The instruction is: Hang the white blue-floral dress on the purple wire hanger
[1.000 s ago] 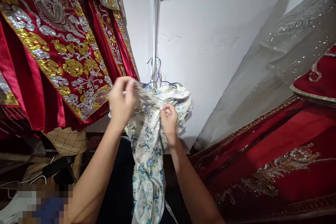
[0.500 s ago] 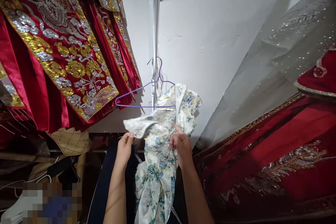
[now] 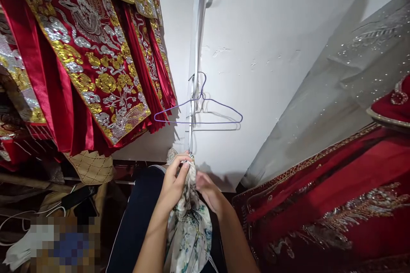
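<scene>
Both forearms reach up and forward; the left hand is curled tight around the bunched top of one floral garment, while the right hand presses its fingers against the cloth's other side. The garment hangs down between the two wrists. One purple wire hanger hangs bare above both hands.

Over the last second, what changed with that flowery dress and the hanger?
The dress came off the hanger and moved down. A second ago both hands worked at its top on the hanger; now the left hand grips its bunched top, lower down, and the right hand is against it. The hanger hangs bare on the wall. The red robes stayed put.
</scene>
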### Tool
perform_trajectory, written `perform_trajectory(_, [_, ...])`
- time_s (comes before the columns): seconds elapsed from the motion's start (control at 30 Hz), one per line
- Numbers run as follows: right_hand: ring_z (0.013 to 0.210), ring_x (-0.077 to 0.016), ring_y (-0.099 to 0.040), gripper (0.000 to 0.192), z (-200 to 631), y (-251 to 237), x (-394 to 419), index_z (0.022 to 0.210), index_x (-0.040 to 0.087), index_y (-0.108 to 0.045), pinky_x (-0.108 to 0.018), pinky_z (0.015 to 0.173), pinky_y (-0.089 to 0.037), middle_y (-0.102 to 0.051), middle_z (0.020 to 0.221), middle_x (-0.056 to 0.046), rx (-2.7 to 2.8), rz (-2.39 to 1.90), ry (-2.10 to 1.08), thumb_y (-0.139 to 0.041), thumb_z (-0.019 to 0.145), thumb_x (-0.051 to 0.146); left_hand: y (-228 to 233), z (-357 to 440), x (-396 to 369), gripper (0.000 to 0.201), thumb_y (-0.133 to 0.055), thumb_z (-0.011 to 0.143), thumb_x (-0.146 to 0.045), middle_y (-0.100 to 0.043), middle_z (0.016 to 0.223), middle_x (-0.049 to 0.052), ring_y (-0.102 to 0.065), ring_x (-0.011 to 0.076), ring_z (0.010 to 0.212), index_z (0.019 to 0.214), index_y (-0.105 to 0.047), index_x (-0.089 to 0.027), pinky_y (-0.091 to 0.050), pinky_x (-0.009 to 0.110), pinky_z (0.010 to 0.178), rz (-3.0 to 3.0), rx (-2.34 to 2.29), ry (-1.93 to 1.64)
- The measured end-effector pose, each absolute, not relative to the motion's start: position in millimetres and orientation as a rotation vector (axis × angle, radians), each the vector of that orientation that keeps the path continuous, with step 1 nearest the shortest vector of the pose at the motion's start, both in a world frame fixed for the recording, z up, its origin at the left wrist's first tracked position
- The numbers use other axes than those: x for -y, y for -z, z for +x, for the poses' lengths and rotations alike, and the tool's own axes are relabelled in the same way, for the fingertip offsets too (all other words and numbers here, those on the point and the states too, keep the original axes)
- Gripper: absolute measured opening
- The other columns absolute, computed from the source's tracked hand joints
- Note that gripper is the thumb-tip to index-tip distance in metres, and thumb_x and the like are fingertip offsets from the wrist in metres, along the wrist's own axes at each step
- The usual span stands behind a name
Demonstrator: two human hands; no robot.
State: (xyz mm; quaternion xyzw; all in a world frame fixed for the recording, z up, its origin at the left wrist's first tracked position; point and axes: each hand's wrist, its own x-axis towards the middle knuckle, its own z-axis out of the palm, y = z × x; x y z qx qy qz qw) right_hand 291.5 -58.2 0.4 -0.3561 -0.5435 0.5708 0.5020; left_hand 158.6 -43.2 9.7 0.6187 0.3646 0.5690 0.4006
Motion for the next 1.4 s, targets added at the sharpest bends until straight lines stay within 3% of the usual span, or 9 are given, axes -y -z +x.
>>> perform_trajectory(0.13, [0.079, -0.0223, -0.066, 0.039, 308, -39, 34, 0.1, 0.018, -0.069, -0.033, 0.073, -0.053, -0.071, 0.086, -0.004, 1.458, -0.885, -1.465, -0.083, 0.064, 0.024, -3, 135, 30, 0.054, -0.043, 0.098, -0.054, -0.056, 0.141, 0.01, -0.051, 0.0265, 0.132, 0.143, -0.048, -0.025, -0.037, 0.039, 0.113, 1.677, -0.786, -1.233])
perform_trajectory(0.23, [0.078, -0.0198, -0.065, 0.023, 330, -74, -6, 0.085, 0.017, -0.07, -0.029, 0.072, -0.051, -0.07, 0.083, -0.003, 1.535, -0.922, -0.959, -0.071, 0.063, 0.011, 4, 114, 21, 0.048, -0.056, 0.09, -0.055, -0.069, 0.114, 0.01, -0.063, 0.0281, 0.107, 0.119, -0.066, -0.019, -0.049, 0.038, 0.098, 1.775, -0.792, -0.876])
perform_trajectory(0.33, [0.082, -0.0169, -0.063, 0.036, 342, -91, -54, 0.096, 0.02, -0.07, -0.027, 0.076, -0.05, -0.069, 0.092, -0.001, 1.468, -0.899, -0.533, -0.062, 0.063, 0.008, 1, 88, 13, 0.035, -0.058, 0.087, -0.052, -0.073, 0.092, 0.007, -0.065, 0.0279, 0.089, 0.092, -0.071, -0.02, -0.052, 0.036, 0.085, 1.925, -0.941, -0.718])
perform_trajectory(0.43, [0.08, -0.0165, -0.063, 0.039, 343, -77, -94, 0.103, 0.021, -0.07, -0.029, 0.079, -0.05, -0.071, 0.089, -0.001, 1.537, -1.016, -0.56, -0.057, 0.068, 0.013, -8, 57, 2, 0.022, -0.06, 0.084, -0.042, -0.073, 0.086, 0.007, -0.067, 0.0295, 0.087, 0.09, -0.071, -0.024, -0.05, 0.034, 0.082, 2.061, -1.231, -0.727])
perform_trajectory(0.63, [0.069, -0.0191, -0.062, 0.012, 359, -41, -102, 0.069, 0.02, -0.07, -0.027, 0.069, -0.045, -0.069, 0.067, -0.001, 1.732, -1.118, -0.533, -0.059, 0.065, 0.015, -12, 7, -15, 0.017, -0.053, 0.081, -0.019, -0.072, 0.085, 0.008, -0.066, 0.0302, 0.09, 0.08, -0.069, -0.025, -0.045, 0.041, 0.087, 2.411, -1.557, -0.229])
perform_trajectory(1.03, [0.063, -0.0171, -0.056, 0.013, 429, -59, -60, 0.065, 0.016, -0.065, -0.026, 0.058, -0.039, -0.063, 0.062, -0.001, 1.782, -1.248, -0.276, -0.052, 0.068, 0.018, -103, 45, -60, 0.04, -0.035, 0.097, -0.022, -0.059, 0.138, 0.011, -0.05, 0.0242, 0.133, 0.129, -0.058, -0.016, -0.037, 0.045, 0.115, 2.574, -1.354, -1.197])
perform_trajectory(1.17, [0.073, -0.0216, -0.065, 0.025, 409, -61, -40, 0.079, 0.016, -0.074, -0.029, 0.066, -0.048, -0.072, 0.075, -0.004, 1.849, -1.164, -0.464, -0.05, 0.071, 0.015, -117, 73, -78, 0.041, -0.036, 0.098, -0.025, -0.047, 0.152, 0.011, -0.042, 0.0244, 0.142, 0.133, -0.056, -0.014, -0.032, 0.047, 0.119, 2.549, -1.198, -1.209])
perform_trajectory(1.27, [0.1, -0.0263, -0.068, 0.044, 398, -65, -24, 0.106, 0.019, -0.076, -0.033, 0.084, -0.052, -0.076, 0.1, -0.005, 1.93, -1.112, -0.58, -0.051, 0.071, 0.011, -127, 82, -94, 0.039, -0.041, 0.094, -0.02, -0.059, 0.14, 0.01, -0.055, 0.0238, 0.13, 0.129, -0.059, -0.017, -0.042, 0.042, 0.11, 2.584, -1.086, -1.17])
perform_trajectory(1.4, [0.086, -0.0239, -0.071, 0.084, 411, -76, -13, 0.152, 0.021, -0.042, -0.032, 0.071, -0.056, -0.076, 0.099, -0.006, 1.665, -1.206, -0.467, -0.059, 0.07, 0.013, -133, 79, -107, 0.04, -0.044, 0.085, -0.009, -0.07, 0.114, 0.009, -0.065, 0.023, 0.106, 0.119, -0.063, -0.017, -0.049, 0.034, 0.095, 2.676, -1.061, -1.078])
